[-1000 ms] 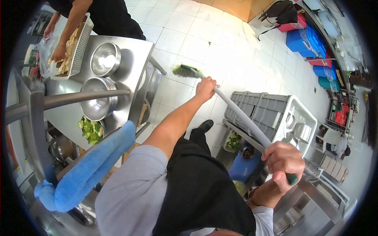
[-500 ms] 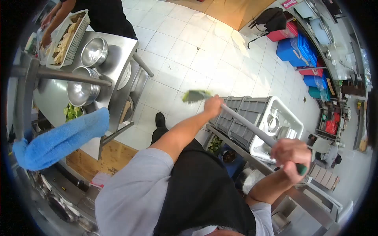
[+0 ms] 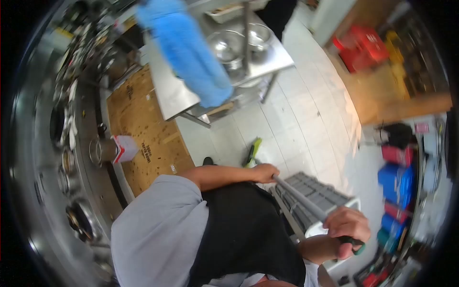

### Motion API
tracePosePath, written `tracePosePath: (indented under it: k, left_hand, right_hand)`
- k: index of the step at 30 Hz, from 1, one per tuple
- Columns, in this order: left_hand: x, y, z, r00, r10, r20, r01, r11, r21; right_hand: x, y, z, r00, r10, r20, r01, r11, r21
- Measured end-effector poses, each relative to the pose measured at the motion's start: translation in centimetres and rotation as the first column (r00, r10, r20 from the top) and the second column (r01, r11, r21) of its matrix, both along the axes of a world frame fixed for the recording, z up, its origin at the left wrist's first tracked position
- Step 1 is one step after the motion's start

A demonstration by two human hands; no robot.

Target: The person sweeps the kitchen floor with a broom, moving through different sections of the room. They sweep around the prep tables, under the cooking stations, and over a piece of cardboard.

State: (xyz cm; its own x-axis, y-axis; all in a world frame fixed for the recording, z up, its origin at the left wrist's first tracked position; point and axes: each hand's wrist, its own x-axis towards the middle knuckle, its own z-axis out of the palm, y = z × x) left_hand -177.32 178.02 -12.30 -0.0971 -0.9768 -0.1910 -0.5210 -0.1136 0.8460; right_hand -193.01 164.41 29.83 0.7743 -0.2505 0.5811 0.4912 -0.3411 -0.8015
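My left hand [image 3: 265, 173] is closed around the lower part of a long grey pole, the handle of a mop [image 3: 301, 196]. Higher up, at its dark green end, my right hand [image 3: 348, 225] grips the same handle. The narrow mop head [image 3: 253, 152], dark with a lime-green edge, rests on the white tiled floor [image 3: 296, 129] just beyond my left hand and near my dark shoe [image 3: 208, 161]. Part of the pole near the head is hidden behind my left hand.
A steel table [image 3: 167, 91] holds metal bowls [image 3: 224, 45]; a blue cloth [image 3: 191, 52] hangs before it. Flattened cardboard [image 3: 143, 129] covers floor to the left. Grey crates [image 3: 311, 191] stand right; blue bins [image 3: 397, 184] line the far right. Another person's dark clothing [image 3: 277, 14] shows behind the table.
My view has swung left, bringing the cardboard and stove side into sight. The mop head has turned and come closer to my feet. Both hands keep hold of the handle.
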Motion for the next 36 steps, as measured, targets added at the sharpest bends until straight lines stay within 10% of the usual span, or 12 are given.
tracePosePath:
  k: [11, 15, 26, 34, 36]
  left_hand:
    - [14.9, 23.4, 1.2, 0.998, 0.037, 0.051, -0.045, 0.985, 0.165]
    - [21.8, 36.6, -1.6, 0.942, 0.331, 0.063, -0.319, 0.937, -0.145]
    - [38.3, 57.5, 8.0, 0.298, 0.946, 0.125, -0.943, 0.312, -0.112]
    - [50.0, 61.8, 4.8, 0.313, 0.929, 0.197, -0.937, 0.335, -0.094]
    - [53.3, 61.9, 4.5, 0.273, 0.938, 0.214, -0.944, 0.304, -0.127]
  right_hand:
    - [18.9, 18.7, 2.6, 0.951, 0.3, 0.076, -0.309, 0.929, 0.202]
    - [27.6, 29.4, 4.7, 0.883, 0.466, 0.052, -0.465, 0.857, 0.224]
    - [47.0, 48.8, 6.7, 0.797, 0.604, -0.003, -0.603, 0.796, 0.04]
    - [64.1, 49.5, 2.2, 0.193, 0.98, -0.039, -0.968, 0.197, 0.154]
    - [67.7, 49.9, 1.3, 0.271, 0.963, 0.005, -0.952, 0.267, 0.152]
